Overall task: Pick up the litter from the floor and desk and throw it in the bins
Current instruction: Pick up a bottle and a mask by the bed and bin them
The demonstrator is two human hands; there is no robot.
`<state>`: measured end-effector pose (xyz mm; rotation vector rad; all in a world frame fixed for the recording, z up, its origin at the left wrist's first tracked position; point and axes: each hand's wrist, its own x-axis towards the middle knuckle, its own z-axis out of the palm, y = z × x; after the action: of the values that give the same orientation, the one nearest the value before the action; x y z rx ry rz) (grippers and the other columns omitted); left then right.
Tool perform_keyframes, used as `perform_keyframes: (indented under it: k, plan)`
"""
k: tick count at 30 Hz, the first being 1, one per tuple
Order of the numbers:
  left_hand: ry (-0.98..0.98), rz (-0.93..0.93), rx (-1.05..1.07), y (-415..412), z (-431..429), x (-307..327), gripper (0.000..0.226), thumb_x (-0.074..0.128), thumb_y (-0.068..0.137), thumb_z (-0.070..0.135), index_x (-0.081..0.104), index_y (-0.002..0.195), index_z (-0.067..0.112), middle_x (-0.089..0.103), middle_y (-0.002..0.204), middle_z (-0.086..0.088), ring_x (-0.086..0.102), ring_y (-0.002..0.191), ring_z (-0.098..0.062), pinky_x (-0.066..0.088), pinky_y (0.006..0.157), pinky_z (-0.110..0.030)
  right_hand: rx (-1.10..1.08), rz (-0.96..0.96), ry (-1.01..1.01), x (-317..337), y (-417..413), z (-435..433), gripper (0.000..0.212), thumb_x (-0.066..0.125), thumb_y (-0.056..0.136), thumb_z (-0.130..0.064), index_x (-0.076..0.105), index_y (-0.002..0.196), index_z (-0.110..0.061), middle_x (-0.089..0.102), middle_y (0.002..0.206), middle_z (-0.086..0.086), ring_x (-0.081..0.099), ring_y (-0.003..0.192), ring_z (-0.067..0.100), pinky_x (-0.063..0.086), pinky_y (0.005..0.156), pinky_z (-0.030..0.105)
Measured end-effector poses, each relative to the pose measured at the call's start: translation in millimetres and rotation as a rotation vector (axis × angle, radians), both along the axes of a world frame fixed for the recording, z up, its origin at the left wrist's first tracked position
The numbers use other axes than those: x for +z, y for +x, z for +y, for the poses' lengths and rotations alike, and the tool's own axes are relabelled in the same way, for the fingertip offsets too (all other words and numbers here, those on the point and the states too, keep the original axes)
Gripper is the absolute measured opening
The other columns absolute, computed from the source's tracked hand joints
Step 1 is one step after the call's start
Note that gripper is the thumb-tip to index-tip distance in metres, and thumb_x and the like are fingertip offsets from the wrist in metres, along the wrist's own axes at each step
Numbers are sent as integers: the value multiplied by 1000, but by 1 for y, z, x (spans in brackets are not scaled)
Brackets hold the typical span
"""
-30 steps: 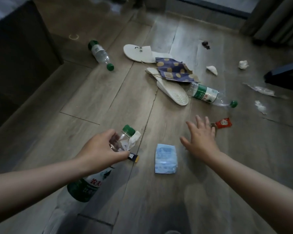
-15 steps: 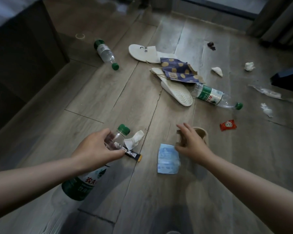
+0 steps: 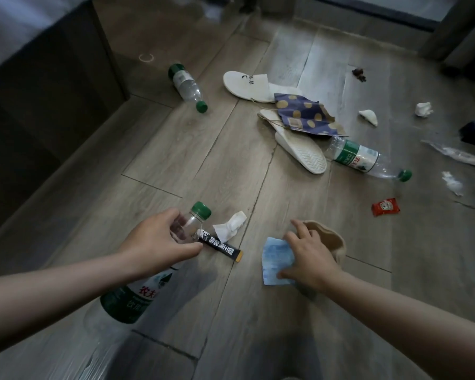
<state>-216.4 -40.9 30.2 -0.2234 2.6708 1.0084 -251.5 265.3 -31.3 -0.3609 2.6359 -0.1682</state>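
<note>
Above the wooden floor [image 3: 203, 149] a green-labelled bottle [image 3: 137, 294] is gripped near its neck by the left hand [image 3: 154, 242], the right hand [image 3: 310, 259] seems, in the dim view, to clasp a tan cup [image 3: 332, 242] while touching a blue packet [image 3: 274, 259], and a black sachet [image 3: 222, 246] juts from the left grip.

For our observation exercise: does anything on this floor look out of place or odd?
Yes: among the litter, one white slipper lies right way up while the other slipper is flipped sole-up, with a blue dotted paper bag draped over both. Two bottles lie on their sides.
</note>
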Motion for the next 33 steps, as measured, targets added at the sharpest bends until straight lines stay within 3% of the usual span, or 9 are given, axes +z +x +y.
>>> perform_keyframes:
  k: [3, 7, 12, 16, 18, 23, 28, 33]
  plan:
    - [-10, -21, 21, 3, -13, 0, 37, 78, 63, 49, 57, 88, 32, 66, 80, 12, 63, 70, -3, 53, 67, -30, -30, 102, -122, 0, 1, -17, 50, 77, 71, -42, 49, 109, -25, 35, 139, -2, 39, 121, 23, 40, 93, 32]
    - [-38, -21, 64, 8, -35, -3, 39, 78, 64, 49, 57, 93, 32, 66, 82, 13, 63, 72, -3, 54, 67, -29, -64, 126, -314, 9, -8, -52, 39, 77, 71, -39, 46, 90, -24, 47, 114, -2, 45, 109, 21, 40, 87, 31]
    - [-49, -22, 107, 9, -56, -7, 39, 78, 63, 49, 57, 91, 33, 66, 82, 12, 63, 72, -4, 55, 67, -32, 68, 81, -207, 4, -13, -94, 59, 78, 69, -43, 48, 114, -19, 40, 130, -1, 42, 116, 24, 40, 90, 32]
    - [-47, -4, 125, 10, -66, -9, 41, 76, 62, 52, 56, 93, 33, 64, 83, 13, 62, 75, -4, 52, 66, -29, 209, 64, -46, -3, -18, -108, 94, 79, 69, -42, 26, 144, -21, 18, 154, 2, 37, 128, 28, 45, 92, 37]
    - [-40, -1, 122, 10, -70, -10, 43, 75, 62, 54, 56, 94, 34, 64, 83, 14, 61, 75, -4, 50, 64, -27, 274, 53, 34, -6, -19, -112, 101, 76, 71, -46, 16, 150, -23, 17, 156, 0, 34, 130, 29, 46, 92, 37]
    - [-52, -4, 129, 11, -75, -14, 36, 76, 63, 53, 51, 84, 38, 64, 82, 14, 60, 74, -3, 46, 60, -25, 242, 77, 13, -11, -21, -118, 72, 74, 70, -45, 43, 132, -23, 43, 127, -3, 41, 114, 23, 46, 78, 32]
    - [-43, -27, 143, 10, -74, -15, 36, 77, 64, 50, 52, 85, 36, 64, 82, 13, 60, 75, -5, 52, 66, -30, 178, 100, -55, -18, -18, -121, 45, 70, 75, -38, 55, 114, -22, 46, 115, -5, 41, 105, 21, 35, 69, 29]
    - [-30, -29, 151, 7, -70, -14, 38, 78, 64, 47, 56, 89, 29, 64, 81, 11, 60, 74, -6, 49, 63, -28, 167, 102, -69, -19, -19, -126, 23, 65, 81, -33, 62, 100, -20, 48, 106, -4, 41, 101, 21, 35, 69, 31]
